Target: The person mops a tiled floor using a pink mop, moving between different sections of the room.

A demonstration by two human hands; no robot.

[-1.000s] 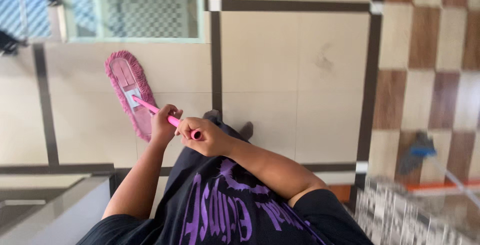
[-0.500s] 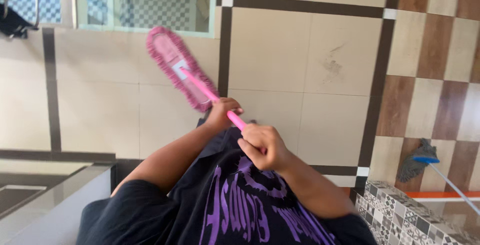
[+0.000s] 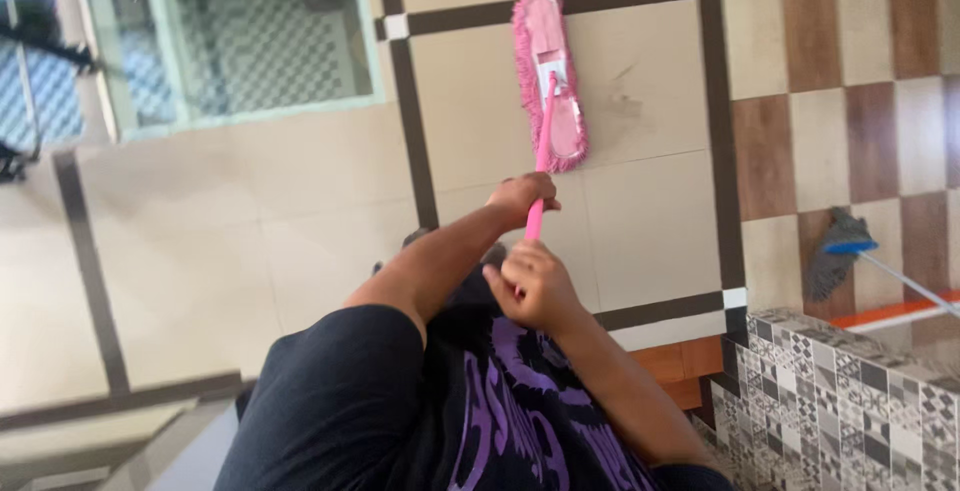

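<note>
Head view: we clench left hand and right hand around light, stiff pink mop handle; soft mop head ahead of fingers.

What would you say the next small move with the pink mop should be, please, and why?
Probably a short push of the pink mop head toward the scuffed grey mark just beside it on the cream tile floor. Both the left hand and right hand grip the pink handle, and the head lies flat, so a sideways sweep seems easy.
</note>
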